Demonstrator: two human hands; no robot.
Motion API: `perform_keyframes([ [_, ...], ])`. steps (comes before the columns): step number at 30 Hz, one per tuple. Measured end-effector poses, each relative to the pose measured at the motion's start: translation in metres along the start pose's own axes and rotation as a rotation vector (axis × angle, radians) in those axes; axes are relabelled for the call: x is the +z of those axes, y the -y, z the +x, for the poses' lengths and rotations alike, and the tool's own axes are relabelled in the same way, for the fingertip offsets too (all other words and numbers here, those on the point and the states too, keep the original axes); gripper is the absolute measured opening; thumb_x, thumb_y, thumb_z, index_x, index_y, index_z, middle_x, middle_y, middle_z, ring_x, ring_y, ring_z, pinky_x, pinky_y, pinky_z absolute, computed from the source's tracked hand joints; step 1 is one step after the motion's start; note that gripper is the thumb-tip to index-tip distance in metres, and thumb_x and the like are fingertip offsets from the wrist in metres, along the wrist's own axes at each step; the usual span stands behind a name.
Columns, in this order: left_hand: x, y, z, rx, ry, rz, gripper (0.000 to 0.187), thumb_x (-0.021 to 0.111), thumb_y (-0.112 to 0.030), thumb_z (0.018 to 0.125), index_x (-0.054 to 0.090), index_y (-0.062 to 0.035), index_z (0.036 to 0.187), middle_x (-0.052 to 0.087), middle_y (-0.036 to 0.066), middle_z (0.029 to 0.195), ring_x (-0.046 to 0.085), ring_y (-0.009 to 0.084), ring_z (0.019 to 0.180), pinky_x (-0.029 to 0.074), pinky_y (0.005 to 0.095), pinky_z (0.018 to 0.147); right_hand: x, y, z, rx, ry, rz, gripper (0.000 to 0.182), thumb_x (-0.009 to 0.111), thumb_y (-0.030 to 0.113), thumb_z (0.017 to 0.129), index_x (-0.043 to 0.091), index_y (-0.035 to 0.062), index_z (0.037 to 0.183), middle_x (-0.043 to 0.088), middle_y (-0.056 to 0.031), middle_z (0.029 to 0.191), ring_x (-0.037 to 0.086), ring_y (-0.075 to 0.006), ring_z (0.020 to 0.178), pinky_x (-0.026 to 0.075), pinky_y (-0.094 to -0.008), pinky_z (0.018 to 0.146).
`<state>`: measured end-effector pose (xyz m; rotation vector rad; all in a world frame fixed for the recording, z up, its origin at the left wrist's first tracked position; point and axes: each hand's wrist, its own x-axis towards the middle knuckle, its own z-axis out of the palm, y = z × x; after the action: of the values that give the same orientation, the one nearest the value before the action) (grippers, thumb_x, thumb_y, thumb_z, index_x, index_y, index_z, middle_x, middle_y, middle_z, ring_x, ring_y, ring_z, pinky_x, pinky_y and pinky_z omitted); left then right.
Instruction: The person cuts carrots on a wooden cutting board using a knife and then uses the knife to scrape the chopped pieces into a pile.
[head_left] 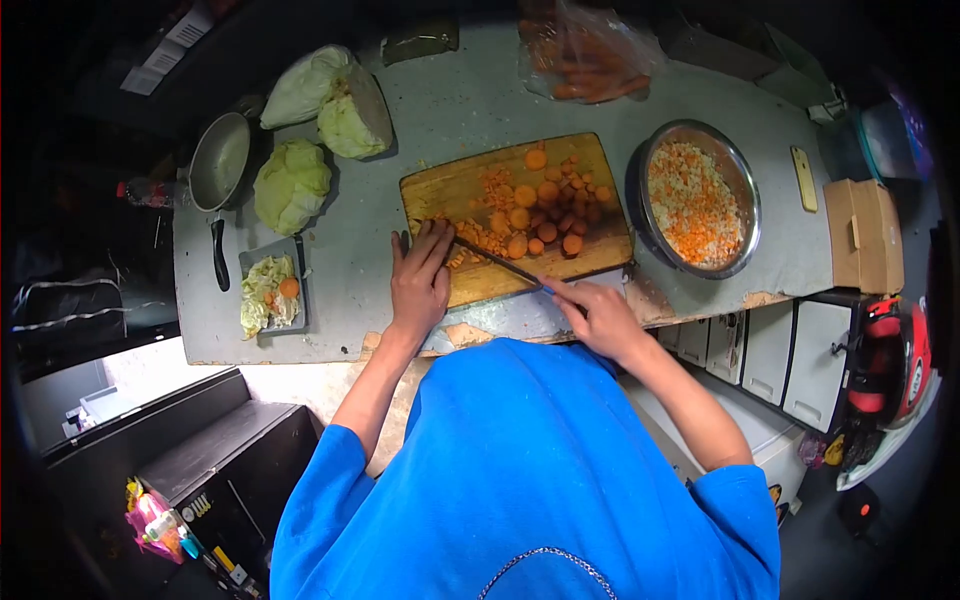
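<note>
My right hand (598, 312) is closed around the handle of a kitchen knife (497, 262), whose blade slants across the near left part of a wooden cutting board (590, 262). With fingers stretched out, my left hand (422, 275) lies flat at the blade's far end, over the board's left edge. Finely chopped carrot (480, 236) is spread beside the blade. Several round carrot slices (520, 218) and a heap of carrot pieces (572, 196) lie farther right on the board. What is under my left fingers is hidden.
A metal bowl (752, 232) of chopped carrot and pale bits stands right of the board. Carrots in a plastic bag (590, 60) lie behind. Cabbages (292, 185), a frying pan (220, 160) and a tray (300, 318) of scraps are left. A phone (803, 178) lies far right.
</note>
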<state>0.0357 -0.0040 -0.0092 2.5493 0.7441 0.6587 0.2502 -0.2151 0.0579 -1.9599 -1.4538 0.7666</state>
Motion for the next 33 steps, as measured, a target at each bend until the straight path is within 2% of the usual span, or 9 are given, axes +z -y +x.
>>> perform_keyframes([
  [3, 0.0, 0.001, 0.001, 0.003, -0.005, -0.005, 0.056, 0.055, 0.004, 0.088, 0.064, -0.0059, 0.142, 0.062, 0.013, 0.146, 0.052, 0.0325, 0.144, 0.023, 0.0687, 0.123, -0.002, -0.001, 0.0, 0.053, 0.025, -0.004, 0.037, 0.061, 0.017, 0.099, 0.071, 0.0142, 0.135, 0.074, -0.0219, 0.091, 0.071, -0.0397, 0.083, 0.056, -0.0497, 0.075],
  [7, 0.0, 0.0, -0.003, -0.031, -0.006, -0.06, 0.055, 0.056, 0.003, 0.088, 0.065, -0.0067, 0.141, 0.062, 0.013, 0.146, 0.052, 0.0326, 0.144, 0.023, 0.0689, 0.123, -0.04, 0.052, 0.006, 0.054, 0.07, -0.159, 0.036, 0.062, 0.018, 0.099, 0.072, 0.0151, 0.133, 0.073, -0.0203, 0.088, 0.07, -0.04, 0.081, 0.056, -0.0504, 0.072],
  [14, 0.002, 0.003, -0.001, 0.008, -0.016, 0.001, 0.055, 0.055, 0.003, 0.088, 0.064, -0.0065, 0.142, 0.063, 0.013, 0.146, 0.052, 0.0329, 0.143, 0.022, 0.0691, 0.123, 0.004, -0.008, -0.006, 0.014, -0.006, -0.142, 0.039, 0.067, 0.014, 0.096, 0.071, 0.0168, 0.135, 0.07, -0.0162, 0.081, 0.07, -0.0381, 0.078, 0.056, -0.0472, 0.072],
  [15, 0.001, 0.003, -0.003, 0.01, 0.008, 0.004, 0.056, 0.055, 0.003, 0.088, 0.063, -0.0067, 0.143, 0.062, 0.013, 0.146, 0.052, 0.0328, 0.143, 0.022, 0.069, 0.123, -0.003, -0.007, -0.002, 0.007, 0.006, -0.08, 0.038, 0.063, 0.02, 0.098, 0.071, 0.018, 0.135, 0.071, -0.0183, 0.083, 0.07, -0.04, 0.079, 0.057, -0.0497, 0.072],
  [19, 0.002, -0.001, -0.002, -0.018, 0.002, -0.031, 0.056, 0.056, 0.003, 0.088, 0.063, -0.0074, 0.143, 0.062, 0.013, 0.146, 0.052, 0.0326, 0.143, 0.022, 0.0688, 0.123, -0.05, 0.045, 0.013, 0.063, 0.064, -0.064, 0.034, 0.063, 0.02, 0.098, 0.074, 0.0126, 0.129, 0.074, -0.0223, 0.091, 0.071, -0.0412, 0.082, 0.057, -0.0492, 0.074],
  [23, -0.001, -0.002, 0.002, 0.0, -0.001, -0.011, 0.057, 0.055, 0.003, 0.088, 0.063, -0.0071, 0.143, 0.062, 0.013, 0.146, 0.052, 0.0328, 0.144, 0.022, 0.0691, 0.123, -0.014, -0.015, 0.008, -0.001, 0.003, -0.005, 0.035, 0.062, 0.02, 0.098, 0.073, 0.0153, 0.131, 0.075, -0.0212, 0.091, 0.072, -0.0409, 0.082, 0.057, -0.0483, 0.076],
  [27, -0.001, -0.003, 0.004, 0.005, 0.011, -0.019, 0.057, 0.055, 0.003, 0.087, 0.064, -0.0068, 0.142, 0.062, 0.013, 0.146, 0.052, 0.0332, 0.144, 0.022, 0.0696, 0.123, -0.021, -0.008, 0.01, 0.038, 0.051, -0.065, 0.034, 0.063, 0.02, 0.098, 0.074, 0.0158, 0.13, 0.074, -0.0211, 0.089, 0.072, -0.0404, 0.081, 0.057, -0.0482, 0.074],
  [31, 0.0, 0.0, 0.0, -0.013, 0.022, -0.054, 0.057, 0.056, 0.003, 0.087, 0.064, -0.0074, 0.142, 0.062, 0.013, 0.146, 0.052, 0.033, 0.144, 0.023, 0.0695, 0.122, -0.056, 0.045, 0.017, 0.028, 0.057, -0.158, 0.032, 0.062, 0.018, 0.098, 0.075, 0.0143, 0.127, 0.074, -0.0204, 0.089, 0.071, -0.0398, 0.08, 0.056, -0.0486, 0.072],
  [33, 0.001, 0.0, 0.002, -0.013, 0.001, -0.006, 0.057, 0.056, 0.003, 0.086, 0.064, -0.0065, 0.142, 0.062, 0.014, 0.145, 0.052, 0.033, 0.143, 0.024, 0.0689, 0.122, -0.041, 0.018, 0.015, -0.005, 0.014, -0.102, 0.033, 0.062, 0.019, 0.098, 0.075, 0.0151, 0.128, 0.073, -0.0204, 0.087, 0.071, -0.0401, 0.079, 0.056, -0.0489, 0.072],
])
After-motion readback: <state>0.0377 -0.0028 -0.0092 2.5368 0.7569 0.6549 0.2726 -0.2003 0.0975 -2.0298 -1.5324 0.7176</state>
